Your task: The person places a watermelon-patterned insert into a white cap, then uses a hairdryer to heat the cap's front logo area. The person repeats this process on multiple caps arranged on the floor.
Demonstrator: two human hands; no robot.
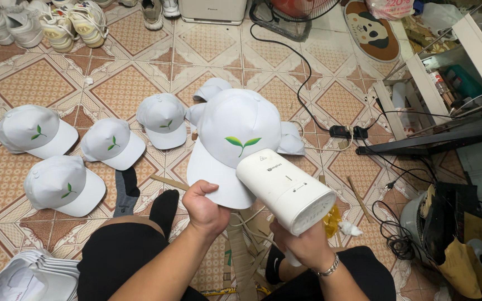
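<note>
White cap [234, 146] with green leaf emblem: sitting centre frame, left hand [203, 210] pinching its brim at 6 o'clock. Right hand [307, 245] clenching a white handheld steamer [285, 190], nozzle touching the crown at 5 o'clock. Finished caps [62, 150] lying on floor at 9 o'clock. Risk: heat lingering, likely scorching emblem or nearby fingers.

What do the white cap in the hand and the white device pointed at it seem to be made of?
The cap looks like woven cloth, matte, with stitched panel seams and a green leaf mark. The device, held in the right hand, looks like smooth hard plastic with a slight sheen. The left hand grips the cap's stiff brim.
</note>
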